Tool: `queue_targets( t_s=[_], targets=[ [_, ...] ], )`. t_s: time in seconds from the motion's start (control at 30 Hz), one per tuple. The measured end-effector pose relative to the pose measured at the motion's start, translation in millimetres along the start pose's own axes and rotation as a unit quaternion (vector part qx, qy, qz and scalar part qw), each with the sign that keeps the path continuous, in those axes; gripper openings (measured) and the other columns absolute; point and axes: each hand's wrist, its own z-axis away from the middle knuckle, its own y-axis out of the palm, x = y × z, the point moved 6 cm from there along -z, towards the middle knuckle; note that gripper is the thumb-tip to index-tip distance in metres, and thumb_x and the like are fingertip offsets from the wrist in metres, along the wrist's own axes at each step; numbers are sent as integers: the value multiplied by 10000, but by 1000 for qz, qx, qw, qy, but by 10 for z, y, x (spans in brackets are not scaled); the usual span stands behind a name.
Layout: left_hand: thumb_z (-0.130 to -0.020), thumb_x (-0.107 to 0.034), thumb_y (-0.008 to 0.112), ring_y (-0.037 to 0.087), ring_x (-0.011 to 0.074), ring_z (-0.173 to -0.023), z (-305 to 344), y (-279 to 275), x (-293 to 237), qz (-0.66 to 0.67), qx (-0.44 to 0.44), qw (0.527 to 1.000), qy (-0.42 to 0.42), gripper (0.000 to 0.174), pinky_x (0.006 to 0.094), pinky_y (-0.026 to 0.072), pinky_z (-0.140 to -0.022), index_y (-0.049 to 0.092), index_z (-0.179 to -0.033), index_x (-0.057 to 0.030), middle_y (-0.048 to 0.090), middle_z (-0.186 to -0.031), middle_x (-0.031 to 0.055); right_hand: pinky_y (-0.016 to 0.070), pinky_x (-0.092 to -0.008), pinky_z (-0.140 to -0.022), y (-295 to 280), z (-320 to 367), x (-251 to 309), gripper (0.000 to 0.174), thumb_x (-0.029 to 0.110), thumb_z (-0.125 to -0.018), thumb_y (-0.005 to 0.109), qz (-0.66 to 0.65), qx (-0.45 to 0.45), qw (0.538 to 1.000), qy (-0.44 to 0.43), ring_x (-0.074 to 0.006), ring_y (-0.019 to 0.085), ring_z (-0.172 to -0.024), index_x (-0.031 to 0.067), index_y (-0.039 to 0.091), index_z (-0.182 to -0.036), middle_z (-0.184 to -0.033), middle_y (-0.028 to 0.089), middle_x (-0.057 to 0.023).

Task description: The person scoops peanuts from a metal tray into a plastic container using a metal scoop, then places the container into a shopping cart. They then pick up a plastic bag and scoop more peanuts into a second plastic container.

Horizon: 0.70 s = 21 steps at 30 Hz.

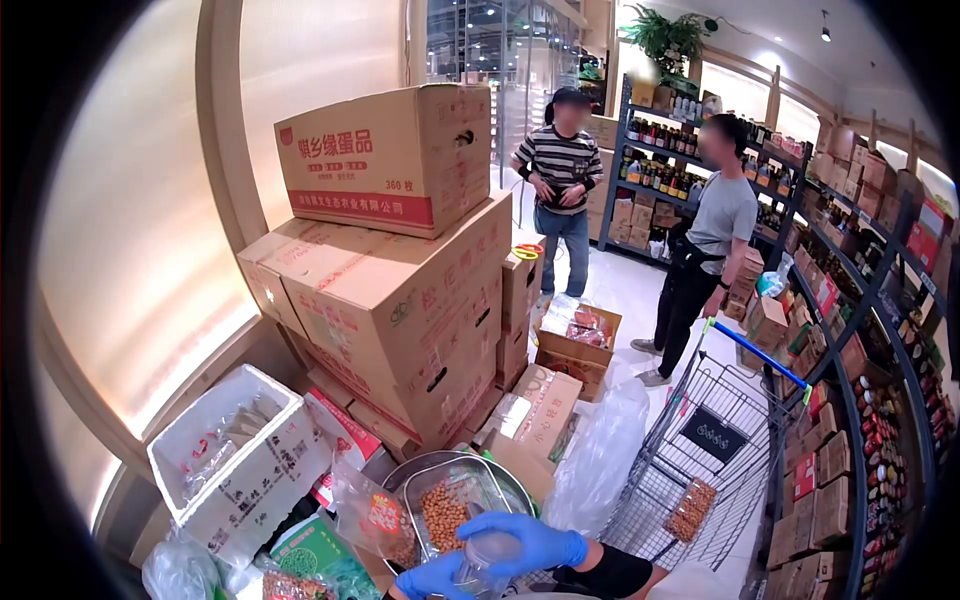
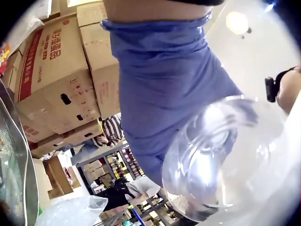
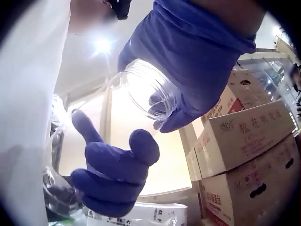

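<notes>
Both hands wear blue gloves and meet at a clear plastic jar (image 1: 492, 550) in front of the body. My right hand (image 1: 535, 540) grips it around the threaded neck, as the right wrist view shows. Curled fingers of my left hand (image 3: 115, 172) lie along the jar's other side; in the left wrist view the transparent round body (image 2: 221, 160) covers their tips. Just beyond the hands, a rectangular metal tray (image 1: 470, 466) holds round brown nuts (image 1: 443, 515). It sits over a large round metal basin (image 1: 522, 487).
Tall cardboard boxes (image 1: 400, 300) are stacked ahead. A white foam box (image 1: 262, 500) and plastic bags (image 1: 180, 570) lie left. A shopping cart (image 1: 700, 440) with a packet of nuts (image 1: 690, 508) stands right, beside stocked shelves (image 1: 860, 330). Two people (image 1: 565, 160) stand further back.
</notes>
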Motion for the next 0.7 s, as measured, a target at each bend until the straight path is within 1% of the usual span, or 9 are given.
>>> queue_targets(
  t_s=[0.13, 0.2, 0.3, 0.33, 0.37, 0.43, 0.47, 0.57, 0.7],
  targets=[
    [-605, -39, 846, 478, 203, -1208, 44, 277, -257, 153, 71, 986, 2, 1004, 365, 398, -1034, 294, -1444, -71, 463, -1352, 71, 410, -342, -1031, -107, 113, -429, 441, 189, -922, 593, -228, -56, 971, 33, -221, 531, -1193, -5, 481, -1301, -1295, 538, -134],
    [-601, 0, 840, 462, 217, -1224, 13, 238, -61, 197, -4, 977, -79, 1000, 385, 404, -1027, 307, -1443, -85, 455, -1360, 70, 416, -343, -1032, -249, 174, -688, 409, 169, -955, 523, -400, -162, 895, 114, -228, 532, -1192, -31, 450, -1304, -1291, 533, -149],
    [-607, -6, 843, 465, 210, -1219, -54, 279, -245, 153, -7, 988, 11, 1002, 386, 402, -1026, 305, -1447, -97, 445, -1369, 63, 417, -354, -1036, -298, 304, -925, 373, 161, -986, 457, -421, -153, 881, 152, -230, 536, -1186, -38, 437, -1301, -1270, 542, -165],
    [-616, -27, 848, 464, 211, -1220, -79, 311, -211, 195, -8, 981, 4, 998, 370, 395, -1029, 301, -1449, -79, 437, -1379, 64, 411, -337, -1033, -197, 322, -1161, 348, 178, -1007, 417, -505, -140, 845, 103, -213, 541, -1172, -32, 467, -1280, -1254, 556, -144],
    [-616, -27, 848, 464, 211, -1220, -111, 305, -137, 191, -7, 982, 4, 998, 370, 395, -1029, 301, -1449, -79, 437, -1379, 64, 411, -337, -1033, -81, 318, -1228, 348, 178, -1007, 417, -506, -140, 845, 99, -213, 541, -1172, -32, 467, -1280, -1254, 556, -144],
    [-626, -36, 840, 460, 207, -1229, -158, 205, 158, 80, -66, 995, -12, 969, 359, 388, -1032, 317, -1441, -58, 428, -1394, 67, 406, -319, -1027, 56, 304, -1250, 330, 179, -1021, 385, -150, -181, 967, 99, -188, 546, -1152, -26, 501, -1252, -1234, 570, -113],
    [-651, -53, 819, 464, 203, -1226, -164, 84, 257, -63, -78, 994, 42, 895, 352, 398, -1023, 356, -1417, -44, 442, -1380, 65, 406, -319, -1027, 124, 299, -1328, 330, 179, -1021, 385, -151, -182, 967, 99, -188, 546, -1152, -26, 501, -1252, -1234, 570, -113],
    [-685, -67, 786, 460, 195, -1222, -18, 61, 298, 113, -123, 986, -16, 799, 342, 410, -1012, 404, -1386, -52, 431, -1379, 74, 417, -290, -985, 259, 289, -1606, 301, 187, -1018, 413, -206, -216, 949, 99, -153, 559, -1088, -8, 549, -1202, -1157, 595, -85],
    [-662, -94, 784, 512, 256, -1145, 286, -273, 918, 76, -238, 968, -20, 796, 349, 453, -947, 403, -1358, -30, 459, -1314, 133, 469, -294, -852, 230, 290, -1907, 268, 228, -997, 473, -120, -260, 944, 167, -145, 594, -944, 5, 606, -1063, -972, 629, -58]
  ],
)
